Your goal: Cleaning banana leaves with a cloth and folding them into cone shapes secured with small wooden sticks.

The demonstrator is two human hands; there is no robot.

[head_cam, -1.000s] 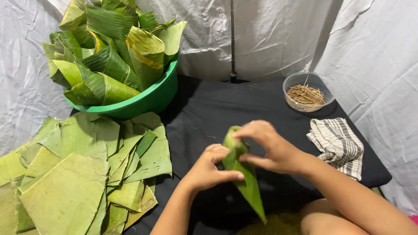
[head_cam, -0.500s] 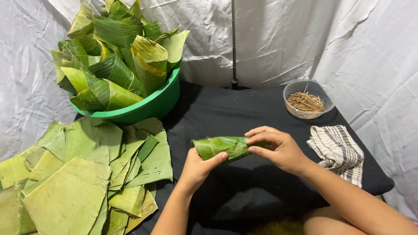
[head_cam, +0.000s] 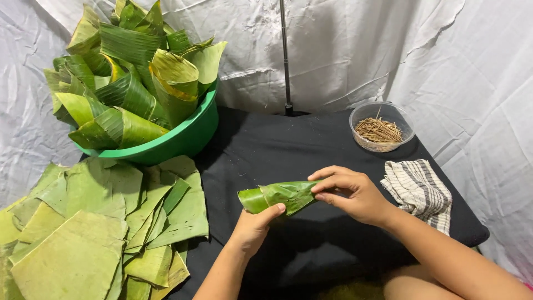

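At the centre of the frame we hold a leaf roll (head_cam: 280, 195), a smooth, glossy green banana leaf wound into a short tapered tube that lies nearly level above the black cloth (head_cam: 288, 150). Our left hand (head_cam: 252, 228) comes up from the bottom of the frame and cups the roll from below near its open wider end, thumb curled over the top, fingers closed loosely round it. Our right hand (head_cam: 355, 194) pinches the narrower end, its fingers bent and pressed on the leaf, thumb underneath.

In the upper left of the frame stands a round green plastic basin (head_cam: 186, 139), heaped with finished leaf cones (head_cam: 127, 78), ribbed and pointed upward. At the lower left lies a flat stack of cut leaf pieces (head_cam: 83, 233), matte, pale green, with straight edges, overlapping one another. At the upper right sits a clear round plastic tub (head_cam: 383, 128) holding thin pale wooden sticks. Just below it, at the right edge of the cloth, lies a folded checked towel (head_cam: 419, 191) of woven fabric. Crumpled white sheeting (head_cam: 361, 50) hangs behind.
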